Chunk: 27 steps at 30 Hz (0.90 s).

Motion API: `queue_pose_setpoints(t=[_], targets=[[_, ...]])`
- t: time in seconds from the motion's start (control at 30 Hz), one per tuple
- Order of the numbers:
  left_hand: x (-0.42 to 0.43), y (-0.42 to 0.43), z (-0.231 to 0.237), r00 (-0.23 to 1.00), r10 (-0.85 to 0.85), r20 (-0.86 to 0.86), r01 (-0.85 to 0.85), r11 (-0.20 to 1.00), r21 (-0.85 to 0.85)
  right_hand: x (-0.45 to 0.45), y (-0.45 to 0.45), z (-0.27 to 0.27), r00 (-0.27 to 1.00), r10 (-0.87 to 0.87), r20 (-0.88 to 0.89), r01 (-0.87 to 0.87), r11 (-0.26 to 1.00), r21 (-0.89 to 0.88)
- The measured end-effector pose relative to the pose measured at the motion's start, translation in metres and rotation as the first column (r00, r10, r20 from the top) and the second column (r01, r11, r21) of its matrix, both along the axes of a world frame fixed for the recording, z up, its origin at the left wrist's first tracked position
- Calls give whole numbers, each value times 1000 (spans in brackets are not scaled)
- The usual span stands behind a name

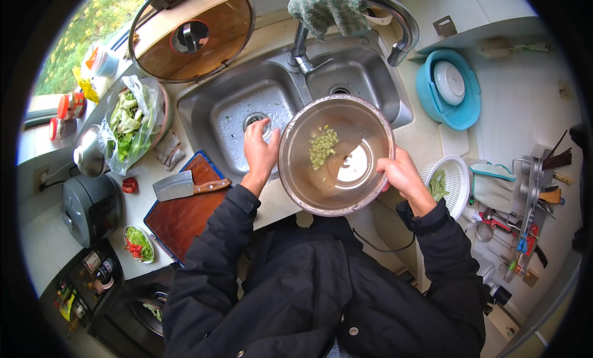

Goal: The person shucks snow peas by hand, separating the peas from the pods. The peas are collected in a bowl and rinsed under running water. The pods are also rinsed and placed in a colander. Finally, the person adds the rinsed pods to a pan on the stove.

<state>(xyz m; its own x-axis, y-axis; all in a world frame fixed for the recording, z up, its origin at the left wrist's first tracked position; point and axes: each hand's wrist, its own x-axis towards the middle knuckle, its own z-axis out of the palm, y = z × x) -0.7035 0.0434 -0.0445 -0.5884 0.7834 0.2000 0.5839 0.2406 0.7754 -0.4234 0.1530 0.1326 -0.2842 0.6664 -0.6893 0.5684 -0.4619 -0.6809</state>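
My right hand (402, 175) grips the right rim of a round metal bowl (301, 182), thumb over the edge. The bowl is tilted toward me, above the counter's front edge, and overlaps both sink basins in view. Inside it lies a cluster of green beans or seeds (323, 147), with bright light reflected on the bottom. At the bowl's left side is my left hand (259, 150), fingers apart and holding nothing; whether its thumb touches the rim I cannot tell. Behind it, the left sink basin (227, 108) shows water drops and scraps around the drain.
A cleaver (176, 186) lies on a brown cutting board (178, 226) to the left. A large glass lid (208, 38) leans behind the sink, beside the faucet (301, 48). At right are a white colander (456, 182) with green pods and a blue basin (428, 89).
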Motion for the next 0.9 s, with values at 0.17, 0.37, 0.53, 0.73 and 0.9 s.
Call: queue_pose_setpoints(t=[0.17,0.37,0.53,0.73,0.9], targets=[[39,3,21,883,-433,180,458,879,-130,-2,4,1,1000,18,11,-18,1000,17],[64,27,-3,738,-670,86,668,706,-235,-1,5,1,1000,30,1,-30,1000,-6],[-8,24,-1,935,-354,1,353,933,-73,4,8,-1,999,42,-10,-42,999,-5],[-31,14,28,901,-153,-405,164,986,-7,10,9,-3,997,68,-18,-68,998,4],[49,43,28,651,-695,-307,720,693,-42,9,8,-2,998,56,8,-56,998,5]])
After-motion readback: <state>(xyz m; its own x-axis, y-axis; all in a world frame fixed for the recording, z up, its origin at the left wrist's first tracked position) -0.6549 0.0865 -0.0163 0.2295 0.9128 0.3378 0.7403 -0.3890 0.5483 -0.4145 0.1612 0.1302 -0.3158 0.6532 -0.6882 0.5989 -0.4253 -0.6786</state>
